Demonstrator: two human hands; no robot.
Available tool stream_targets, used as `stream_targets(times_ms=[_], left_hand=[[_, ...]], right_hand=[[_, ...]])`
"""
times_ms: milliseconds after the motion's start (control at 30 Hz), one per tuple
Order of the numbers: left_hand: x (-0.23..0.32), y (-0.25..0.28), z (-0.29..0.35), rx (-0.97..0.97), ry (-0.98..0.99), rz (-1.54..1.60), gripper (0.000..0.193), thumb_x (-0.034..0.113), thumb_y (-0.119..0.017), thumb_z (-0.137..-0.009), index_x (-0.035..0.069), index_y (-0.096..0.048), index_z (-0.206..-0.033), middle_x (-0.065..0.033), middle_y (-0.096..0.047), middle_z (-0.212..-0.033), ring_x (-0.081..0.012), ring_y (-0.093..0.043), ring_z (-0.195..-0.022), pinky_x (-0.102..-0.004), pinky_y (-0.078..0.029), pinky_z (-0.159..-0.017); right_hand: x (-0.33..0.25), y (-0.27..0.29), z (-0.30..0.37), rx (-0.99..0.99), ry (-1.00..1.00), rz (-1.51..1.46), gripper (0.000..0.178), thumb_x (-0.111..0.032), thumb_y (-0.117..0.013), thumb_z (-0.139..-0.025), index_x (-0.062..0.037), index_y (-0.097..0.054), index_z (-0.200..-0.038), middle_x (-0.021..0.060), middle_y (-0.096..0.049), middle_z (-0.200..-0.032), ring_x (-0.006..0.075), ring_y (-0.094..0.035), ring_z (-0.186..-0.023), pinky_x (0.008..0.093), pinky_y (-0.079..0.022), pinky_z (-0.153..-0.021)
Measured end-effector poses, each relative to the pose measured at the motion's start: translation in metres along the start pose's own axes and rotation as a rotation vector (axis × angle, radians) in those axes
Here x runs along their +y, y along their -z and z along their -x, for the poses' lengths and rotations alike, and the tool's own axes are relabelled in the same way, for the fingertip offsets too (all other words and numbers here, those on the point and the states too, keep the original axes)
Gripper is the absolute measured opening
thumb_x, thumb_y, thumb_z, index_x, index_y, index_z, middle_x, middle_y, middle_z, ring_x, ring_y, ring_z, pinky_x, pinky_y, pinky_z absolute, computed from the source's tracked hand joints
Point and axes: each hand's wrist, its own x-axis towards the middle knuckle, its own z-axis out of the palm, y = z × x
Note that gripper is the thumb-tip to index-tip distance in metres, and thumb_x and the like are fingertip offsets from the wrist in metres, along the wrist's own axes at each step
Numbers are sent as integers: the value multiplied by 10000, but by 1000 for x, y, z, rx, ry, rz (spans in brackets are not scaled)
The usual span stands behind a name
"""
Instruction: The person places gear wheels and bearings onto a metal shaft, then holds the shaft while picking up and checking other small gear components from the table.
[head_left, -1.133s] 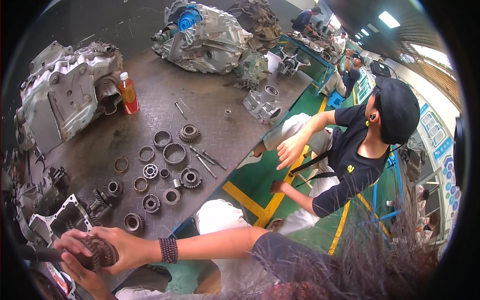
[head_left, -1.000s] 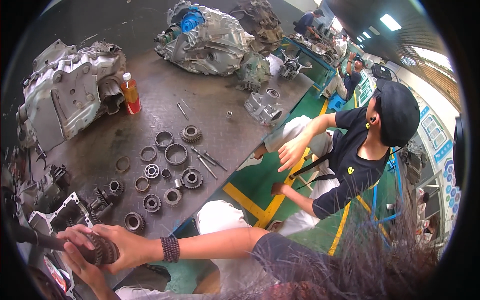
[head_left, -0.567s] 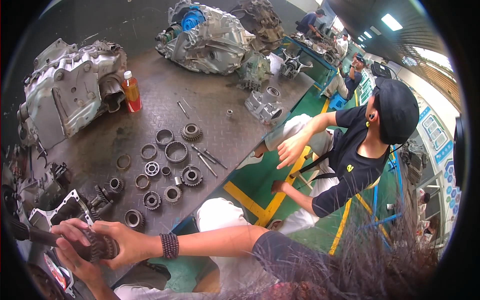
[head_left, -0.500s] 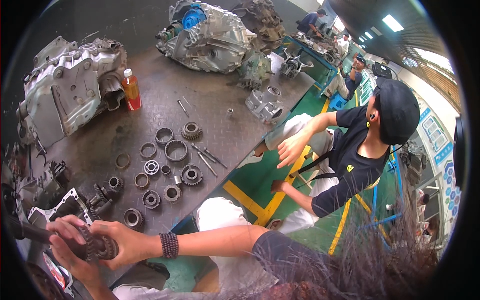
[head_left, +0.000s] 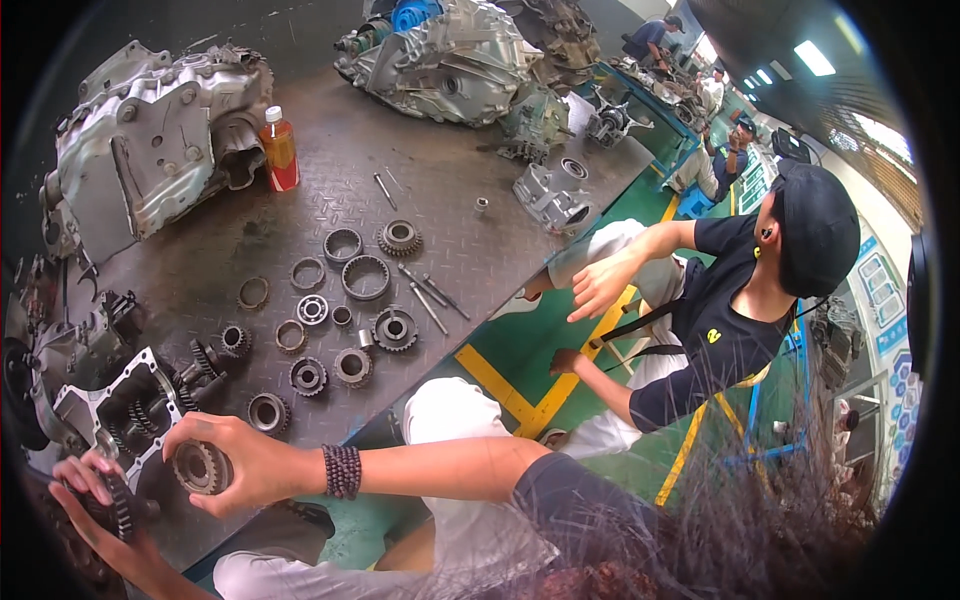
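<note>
My right hand [head_left: 255, 462], a beaded bracelet at its wrist, grips a small metal gear [head_left: 202, 468] between thumb and fingers, its round face and bore showing. Left of it, low by the table edge, my left hand [head_left: 112, 548] is wrapped round a darker toothed gear [head_left: 122, 506]; a short stub sticks out from its side. The two gears are apart. Just beyond my hands lies an open-frame metal housing plate [head_left: 98, 405] with geared shafts [head_left: 205, 360] beside it. A loose gear [head_left: 268, 412] rests on the table close to my right hand.
Rings and gears [head_left: 366, 277] spread over the dark table [head_left: 300, 225], with metal pins [head_left: 430, 310] near its right edge. A large casing [head_left: 155, 150], a bottle [head_left: 281, 160] and another casing [head_left: 450, 65] stand farther back. A person in a black cap [head_left: 720, 300] sits at the right.
My right hand has drawn away to the right with the small gear, parting it from the gear in my left hand. My left hand sits slightly lower and farther left. The view has shifted slightly.
</note>
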Motion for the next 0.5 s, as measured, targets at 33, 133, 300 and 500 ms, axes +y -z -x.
stream_targets(times_ms=[33,133,300,500], left_hand=[[-7,1,11,80,-28,-106,316,361,-493,-1140,69,-453,-1027,-37,-416,-851,-195,-470,-934,-325,-411,-914],[-38,23,24,-28,43,51,396,422,-422,-1153,84,-533,-978,-33,-550,-784,-229,-563,-930,-399,-517,-871],[-80,25,54,-25,46,-23,340,368,-424,-1168,61,-464,-1027,-42,-431,-865,-191,-499,-975,-340,-397,-971],[-115,38,80,198,37,-265,372,361,-401,-1174,45,-467,-990,-57,-432,-889,-215,-523,-1009,-374,-416,-1005]], right_hand=[[1,2,-1,2,-5,4,513,-149,-803,-762,-63,-597,-1224,109,-630,-1145,259,-649,-1061,375,-533,-948],[7,5,1,-3,-10,20,528,-152,-808,-755,-59,-590,-1227,116,-626,-1144,262,-649,-1053,375,-533,-939],[7,2,2,19,8,-8,545,-152,-816,-743,-49,-586,-1226,128,-624,-1118,270,-647,-1036,381,-534,-919],[13,3,-3,48,-20,-43,539,-147,-815,-736,-45,-588,-1214,131,-619,-1112,285,-648,-1032,393,-536,-913]])
